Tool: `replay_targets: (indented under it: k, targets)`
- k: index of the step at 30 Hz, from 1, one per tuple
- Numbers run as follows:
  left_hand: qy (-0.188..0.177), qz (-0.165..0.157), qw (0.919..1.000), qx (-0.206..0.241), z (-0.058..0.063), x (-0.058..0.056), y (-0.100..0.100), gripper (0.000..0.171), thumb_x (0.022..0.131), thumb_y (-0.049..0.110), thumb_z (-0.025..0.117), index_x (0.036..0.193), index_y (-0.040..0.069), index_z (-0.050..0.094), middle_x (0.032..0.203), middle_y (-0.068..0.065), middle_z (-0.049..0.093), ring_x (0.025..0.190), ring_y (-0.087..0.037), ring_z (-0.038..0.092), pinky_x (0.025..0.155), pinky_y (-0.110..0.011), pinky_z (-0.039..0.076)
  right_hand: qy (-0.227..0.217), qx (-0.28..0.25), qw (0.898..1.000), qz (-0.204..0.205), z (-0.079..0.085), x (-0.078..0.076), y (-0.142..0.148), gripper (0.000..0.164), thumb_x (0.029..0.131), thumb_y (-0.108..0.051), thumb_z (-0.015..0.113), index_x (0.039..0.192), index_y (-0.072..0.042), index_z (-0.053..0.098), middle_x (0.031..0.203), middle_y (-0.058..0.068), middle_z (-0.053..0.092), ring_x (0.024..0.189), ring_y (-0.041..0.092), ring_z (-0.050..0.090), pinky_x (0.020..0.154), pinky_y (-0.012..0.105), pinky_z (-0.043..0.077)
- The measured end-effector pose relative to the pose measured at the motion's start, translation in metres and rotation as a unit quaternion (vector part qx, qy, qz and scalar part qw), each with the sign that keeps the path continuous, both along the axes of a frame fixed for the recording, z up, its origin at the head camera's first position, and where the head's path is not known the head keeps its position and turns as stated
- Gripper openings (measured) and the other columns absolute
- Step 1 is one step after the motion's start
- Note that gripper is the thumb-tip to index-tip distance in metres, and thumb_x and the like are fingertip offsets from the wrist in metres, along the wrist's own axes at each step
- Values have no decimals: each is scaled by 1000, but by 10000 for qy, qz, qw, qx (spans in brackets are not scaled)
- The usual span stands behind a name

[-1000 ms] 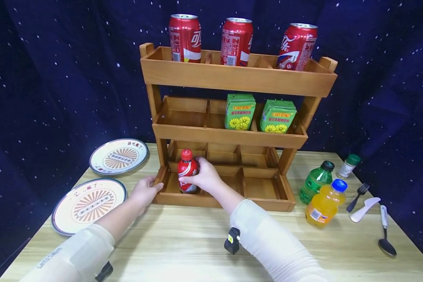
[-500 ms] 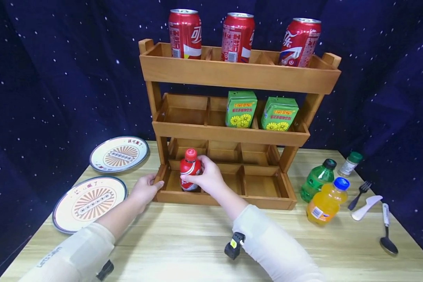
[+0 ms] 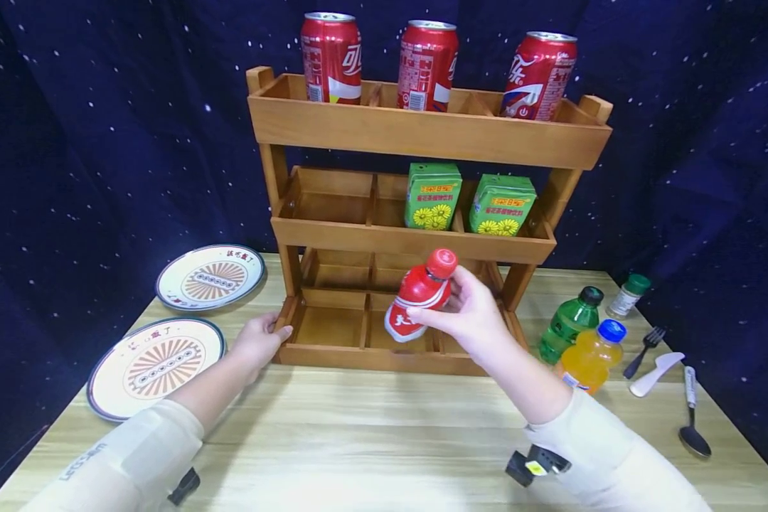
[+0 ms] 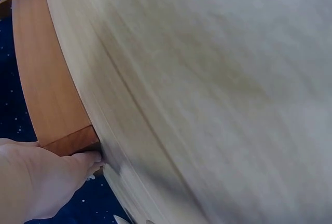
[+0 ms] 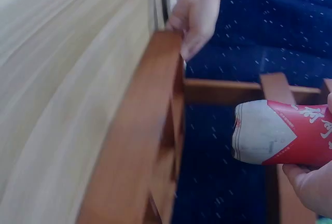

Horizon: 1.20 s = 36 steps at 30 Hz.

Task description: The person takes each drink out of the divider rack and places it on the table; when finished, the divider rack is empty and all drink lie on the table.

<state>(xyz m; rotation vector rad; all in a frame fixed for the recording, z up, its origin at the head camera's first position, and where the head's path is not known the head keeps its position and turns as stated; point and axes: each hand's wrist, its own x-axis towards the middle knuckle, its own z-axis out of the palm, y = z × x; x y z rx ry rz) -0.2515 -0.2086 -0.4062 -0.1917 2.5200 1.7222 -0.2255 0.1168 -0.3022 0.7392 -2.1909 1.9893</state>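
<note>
In the head view my right hand (image 3: 473,318) holds a small red drink bottle (image 3: 417,295) with a red cap. The bottle leans, cap up and to the right, in front of the lowest tier of a wooden rack (image 3: 416,238). Its white-and-red lower end (image 5: 264,133) shows in the right wrist view, with my thumb against its side. My left hand (image 3: 256,345) grips the rack's lower left front corner, and the left wrist view shows the thumb (image 4: 88,159) pressed at that corner.
Red cola cans (image 3: 331,60) stand on the top tier, green drink cartons (image 3: 433,198) on the middle one. Two plates (image 3: 156,370) lie left. At right are a green bottle (image 3: 571,323), an orange drink bottle (image 3: 592,355), a green-capped jar (image 3: 627,297), fork, white knife and spoon (image 3: 694,434).
The red bottle has come up out of the lowest tier's left compartment and moved right, tilting, with my right hand. My left hand stays at the rack's corner.
</note>
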Motion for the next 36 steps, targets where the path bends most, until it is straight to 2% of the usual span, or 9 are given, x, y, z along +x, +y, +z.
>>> replay_targets:
  k: [3, 6, 11, 16, 20, 28, 36]
  targets:
    - [17, -6, 10000, 5, 1, -1, -1, 58, 93, 11, 46, 136, -13, 16, 135, -30, 28, 123, -38, 31, 102, -44, 27, -16, 145, 9994, -325, 7, 13, 31, 57, 71, -4, 75, 120, -5, 46, 112, 10, 58, 101, 23, 55, 86, 32, 47]
    - [16, -25, 10000, 5, 1, -1, -1, 57, 93, 11, 46, 135, -13, 16, 135, -31, 29, 122, -38, 32, 102, -44, 28, -159, 395, 9960, -791, 7, 26, 61, 59, 72, -5, 74, 123, -5, 44, 114, 10, 57, 101, 20, 55, 83, 27, 48]
    - [-56, 38, 9999, -127, 1, 0, -1, 59, 92, 11, 47, 136, -12, 15, 137, -30, 25, 124, -39, 28, 103, -45, 26, -388, 842, 9843, -1501, -3, 40, 105, 57, 74, -11, 73, 124, -9, 44, 111, 1, 59, 96, 12, 57, 78, 19, 48]
    - [-32, 43, 9999, -124, 1, 1, 1, 58, 92, 10, 47, 135, -13, 16, 135, -31, 28, 123, -39, 31, 102, -44, 28, -641, 1095, 9742, -1864, -20, 47, 133, 56, 75, -12, 73, 122, -9, 44, 105, -10, 59, 91, 5, 58, 75, 15, 47]
    - [-4, 58, 9999, -91, 1, 0, 3, 57, 92, 9, 47, 135, -14, 18, 134, -31, 30, 122, -39, 33, 101, -44, 29, -785, 1290, 9679, -2008, -35, 50, 142, 60, 74, -12, 74, 123, -3, 40, 105, -9, 57, 89, 2, 57, 74, 15, 48]
    - [33, 75, 9999, -115, 1, 0, 1, 56, 92, 9, 47, 135, -14, 18, 134, -31, 31, 121, -39, 34, 101, -44, 30, -970, 1528, 9611, -2087, -58, 47, 143, 65, 73, -11, 74, 123, 6, 37, 115, 22, 53, 85, 1, 57, 72, 18, 49]
    - [89, 54, 9999, -41, 2, 1, 2, 55, 92, 9, 46, 134, -15, 18, 134, -32, 30, 122, -38, 32, 101, -43, 29, -1091, 1528, 9582, -2161, -67, 42, 141, 64, 73, -10, 74, 121, 7, 36, 116, 25, 51, 83, 2, 56, 72, 16, 48]
